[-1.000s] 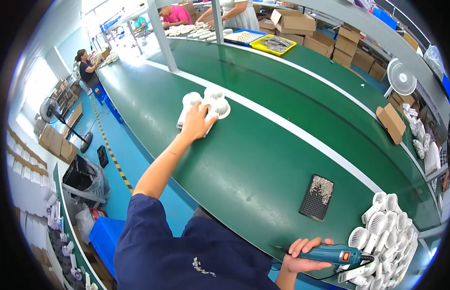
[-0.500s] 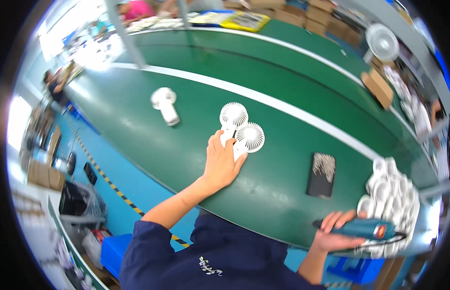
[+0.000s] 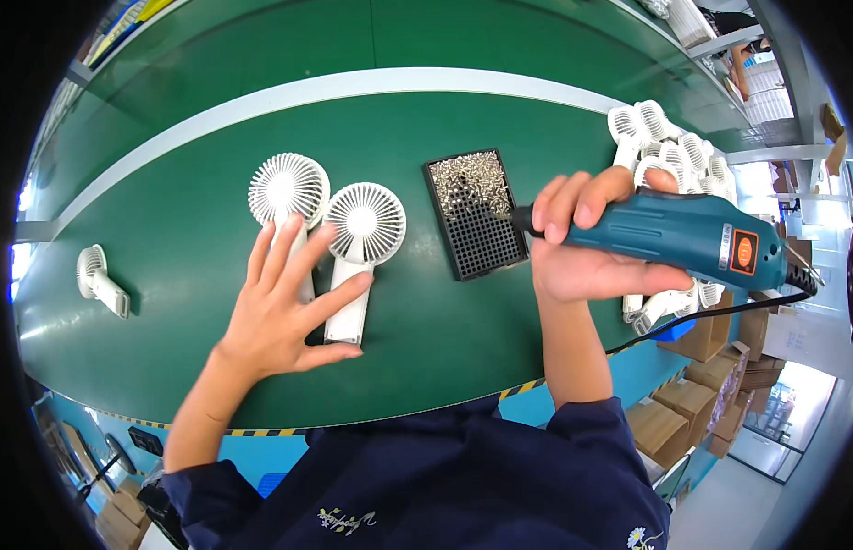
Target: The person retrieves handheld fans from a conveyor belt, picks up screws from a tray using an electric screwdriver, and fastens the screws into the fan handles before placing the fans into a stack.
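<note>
Two white handheld fans lie side by side on the green table: the left fan [image 3: 287, 183] and the right fan [image 3: 360, 229]. My left hand [image 3: 275, 307] lies over the left fan's handle with its fingers spread, hiding much of that handle. Its thumb and index finger reach onto the right fan's handle. In my right hand [image 3: 587, 247] is a teal electric screwdriver [image 3: 665, 234], held level with its dark tip pointing left. Below that tip stands a black perforated tray [image 3: 477, 243], its far part covered with small silvery screws [image 3: 477, 179].
Another white fan [image 3: 98, 280] lies alone at the far left. Many more white fans [image 3: 683, 160] are heaped at the right, behind the screwdriver. A black cord [image 3: 720, 316] runs from the tool across the table edge. Cardboard boxes [image 3: 674, 422] stand below at right.
My view has turned down and right, closer to the table. The left hand's fingers have spread over the two fans. The screwdriver is lifted above the table, near the screw tray.
</note>
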The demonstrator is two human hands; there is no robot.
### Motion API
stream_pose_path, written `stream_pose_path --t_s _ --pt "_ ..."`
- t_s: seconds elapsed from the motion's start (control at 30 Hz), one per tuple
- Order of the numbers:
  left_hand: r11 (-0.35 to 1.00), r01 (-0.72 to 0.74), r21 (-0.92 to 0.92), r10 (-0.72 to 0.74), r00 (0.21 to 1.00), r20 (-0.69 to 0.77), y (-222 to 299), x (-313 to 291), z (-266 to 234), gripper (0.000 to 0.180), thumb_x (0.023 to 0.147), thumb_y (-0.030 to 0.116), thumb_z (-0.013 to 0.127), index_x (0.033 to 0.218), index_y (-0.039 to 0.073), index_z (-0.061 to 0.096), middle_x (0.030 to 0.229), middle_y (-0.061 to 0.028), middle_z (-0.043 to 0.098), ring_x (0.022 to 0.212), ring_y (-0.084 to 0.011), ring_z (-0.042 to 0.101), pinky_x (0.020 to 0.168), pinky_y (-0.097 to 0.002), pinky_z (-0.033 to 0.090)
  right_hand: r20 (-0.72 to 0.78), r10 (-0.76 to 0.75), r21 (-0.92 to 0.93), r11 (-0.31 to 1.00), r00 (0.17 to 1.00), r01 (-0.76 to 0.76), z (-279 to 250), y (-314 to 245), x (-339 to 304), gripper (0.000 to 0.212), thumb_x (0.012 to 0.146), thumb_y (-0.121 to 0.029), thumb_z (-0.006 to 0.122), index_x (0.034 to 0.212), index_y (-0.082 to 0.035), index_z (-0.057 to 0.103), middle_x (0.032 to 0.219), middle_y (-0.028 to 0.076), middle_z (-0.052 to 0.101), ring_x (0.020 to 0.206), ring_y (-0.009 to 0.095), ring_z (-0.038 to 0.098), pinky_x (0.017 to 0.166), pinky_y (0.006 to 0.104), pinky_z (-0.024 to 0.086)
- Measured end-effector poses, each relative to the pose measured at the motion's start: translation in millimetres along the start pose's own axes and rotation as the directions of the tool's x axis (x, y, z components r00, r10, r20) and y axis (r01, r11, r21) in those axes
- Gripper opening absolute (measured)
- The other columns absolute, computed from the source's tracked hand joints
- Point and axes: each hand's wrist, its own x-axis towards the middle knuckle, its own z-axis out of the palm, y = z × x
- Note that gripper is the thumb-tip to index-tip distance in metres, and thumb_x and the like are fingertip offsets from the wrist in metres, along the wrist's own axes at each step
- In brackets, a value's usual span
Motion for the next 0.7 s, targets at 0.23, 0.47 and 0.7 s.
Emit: stream_pose_path --t_s 0.23,0.47,0.7 --pt "1.0 0.019 -0.02 -0.017 0.996 0.086 20.6 31.9 27.4 0.066 0.078 0.062 0.059 0.121 0.011 0.062 0.145 -0.0141 0.043 0.136 -0.0355 0.037 0.111 -0.0584 0.022 -0.173 0.108 -0.069 0.99 0.979 -0.122 -7.3 26.5 1.6 0.088 0.077 -0.087 0.029 0.125 -0.014 0.041 0.067 0.004 0.047 0.038 0.014 0.04 0.037 0.0297 0.038" --pt "0.989 0.148 -0.003 -0.148 0.989 -0.029 33.0 44.4 38.9 0.059 0.08 0.055 0.062 0.114 0.007 0.064 0.143 -0.0143 0.046 0.136 -0.0363 0.037 0.11 -0.0568 0.025 -0.234 0.143 -0.076 0.983 0.962 -0.165 -7.0 28.6 1.9 0.088 0.078 -0.087 0.027 0.125 -0.014 0.043 0.065 0.003 0.046 0.037 0.013 0.037 0.034 0.0284 0.035" --pt "0.942 0.258 -0.215 -0.283 0.955 -0.094 35.6 48.4 30.1 0.053 0.075 0.044 0.073 0.111 0.005 0.065 0.135 -0.0124 0.053 0.132 -0.0357 0.041 0.108 -0.0548 0.027 -0.157 0.126 -0.022 0.991 0.98 -0.131 0.7 15.3 2.4 0.08 0.084 -0.08 0.033 0.126 -0.013 0.044 0.072 0.003 0.049 0.043 0.011 0.041 0.039 0.0259 0.035"
